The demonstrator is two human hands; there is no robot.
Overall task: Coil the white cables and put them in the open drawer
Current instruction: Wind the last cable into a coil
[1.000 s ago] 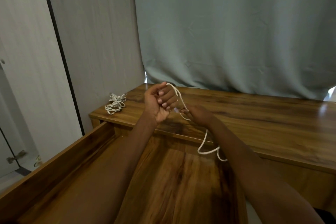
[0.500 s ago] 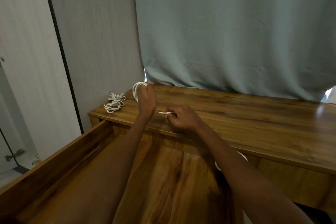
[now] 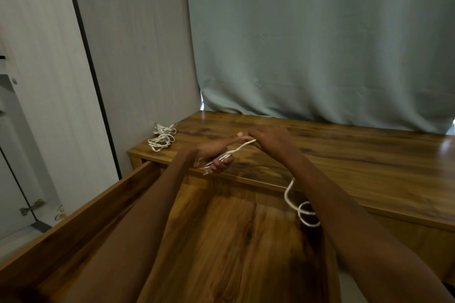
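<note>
Head view: both hands (image 3: 269, 139) grip white cable (image 3: 237, 151) above drawer (image 3: 103, 202).

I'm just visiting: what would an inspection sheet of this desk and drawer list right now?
Surface: wooden desk top, glossy.
Job's things: open drawer below the desk edge; no coil seen inside.
Clutter: nothing seen.
Hands: left hand grips gathered loops; right hand pinches the strand near the left hand.
Cables: white cable runs between the hands, its tail hanging in loops over the drawer; second white cable bundle lies at the desk's far left corner.
Surroundings: grey-green curtain behind; pale cabinet panels to the left.
</note>
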